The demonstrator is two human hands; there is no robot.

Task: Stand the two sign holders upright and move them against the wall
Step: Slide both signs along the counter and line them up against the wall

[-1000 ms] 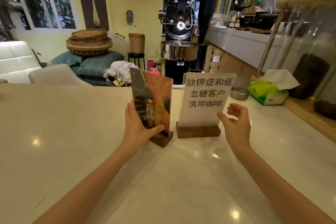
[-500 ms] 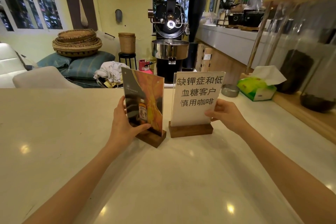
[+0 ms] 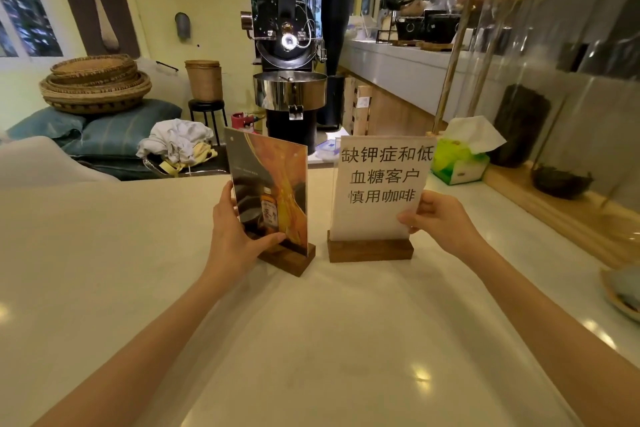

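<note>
Head view, 2 upright sign holders [image 3: 375, 198], wooden bases, clear panels, printed inserts.

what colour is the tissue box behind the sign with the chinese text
Bright green with white panels, a white tissue sticking out; the tissue box shows in the head view.

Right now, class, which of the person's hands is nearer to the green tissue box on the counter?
Right. The right hand grips the white text sign holder, just left of and below the green tissue box. The left hand holds the orange picture sign holder, farther left.
</note>
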